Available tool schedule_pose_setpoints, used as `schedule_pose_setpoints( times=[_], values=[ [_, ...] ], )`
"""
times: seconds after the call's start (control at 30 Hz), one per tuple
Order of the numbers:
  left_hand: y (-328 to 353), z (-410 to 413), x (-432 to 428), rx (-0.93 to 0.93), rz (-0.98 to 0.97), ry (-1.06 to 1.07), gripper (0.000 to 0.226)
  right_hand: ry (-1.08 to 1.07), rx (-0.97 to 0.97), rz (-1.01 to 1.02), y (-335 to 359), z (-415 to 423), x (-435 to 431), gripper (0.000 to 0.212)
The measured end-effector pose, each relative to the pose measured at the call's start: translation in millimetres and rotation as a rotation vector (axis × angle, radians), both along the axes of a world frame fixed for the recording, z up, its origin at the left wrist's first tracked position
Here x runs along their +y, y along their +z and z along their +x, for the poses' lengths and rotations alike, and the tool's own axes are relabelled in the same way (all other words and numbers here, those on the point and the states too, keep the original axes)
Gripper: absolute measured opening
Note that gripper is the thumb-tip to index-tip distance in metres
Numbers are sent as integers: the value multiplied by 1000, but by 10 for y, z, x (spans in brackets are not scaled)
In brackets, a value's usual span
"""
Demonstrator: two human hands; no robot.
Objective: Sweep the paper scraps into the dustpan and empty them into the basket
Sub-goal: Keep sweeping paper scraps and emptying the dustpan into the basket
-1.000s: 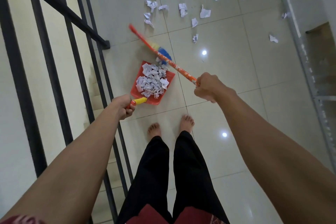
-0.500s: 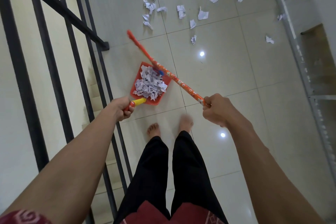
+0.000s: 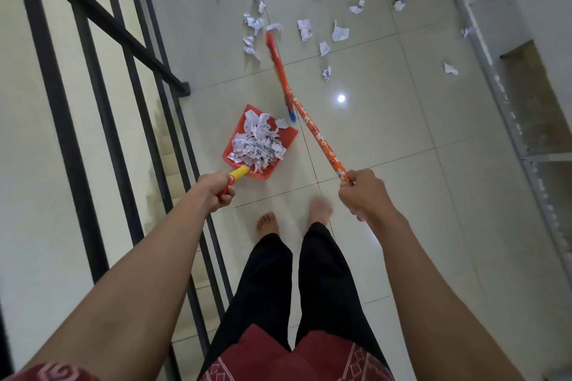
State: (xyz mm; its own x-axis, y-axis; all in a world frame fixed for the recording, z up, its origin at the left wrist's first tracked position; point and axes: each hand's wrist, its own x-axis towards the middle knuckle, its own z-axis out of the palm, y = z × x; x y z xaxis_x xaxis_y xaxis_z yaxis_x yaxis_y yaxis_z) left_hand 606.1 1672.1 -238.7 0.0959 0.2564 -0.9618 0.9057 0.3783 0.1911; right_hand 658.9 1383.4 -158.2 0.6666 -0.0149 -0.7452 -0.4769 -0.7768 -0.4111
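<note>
1. Your red dustpan (image 3: 289, 137) holds heaped paper scraps (image 3: 257, 147) — your left hand (image 3: 216, 187) grips its handle.
2. Your right hand (image 3: 362, 192) grips the broom (image 3: 312, 128).
3. Loose scraps (image 3: 305, 29) litter the tiled floor (image 3: 387, 164) at twelve o'clock — railing (image 3: 77, 102) at nine.

Glossy pale floor tiles (image 3: 387, 139) here, mirroring a bright light spot at one o'clock. Dead centre, the dustpan (image 3: 290, 137) is smooth red plastic with a slight sheen, heaped with crumpled matt paper scraps (image 3: 257, 145). The broom stick (image 3: 318, 137) wears a slick orange flower-print wrap. At nine o'clock, the railing (image 3: 102, 93) is black painted metal, fairly matt. At six o'clock, trousers (image 3: 266, 288) of plain black cloth.
</note>
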Motion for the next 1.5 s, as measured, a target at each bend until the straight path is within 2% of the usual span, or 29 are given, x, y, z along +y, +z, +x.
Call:
schedule_pose_setpoints(
  times=[0.37,0.6,0.8,1.0,1.2,1.5],
  values=[
    [477,-176,-27,-32,18,-90,6,-176,-80,52,183,-497,-58,19],
    [312,-221,-6,21,23,-146,8,-42,-140,-43,-58,-430,-14,20],
    [-61,-193,-79,29,31,-41,20,123,-141,-138,-407,-168,66,17],
    [-269,-191,-124,11,1,62,13,238,-61,-152,-542,153,60,21],
    [-257,-85,-86,17,-28,43,23,234,67,-129,-215,1,-91,22],
    [-287,-148,-127,4,-6,72,14,152,12,-46,140,-593,-330,16]
  ],
)
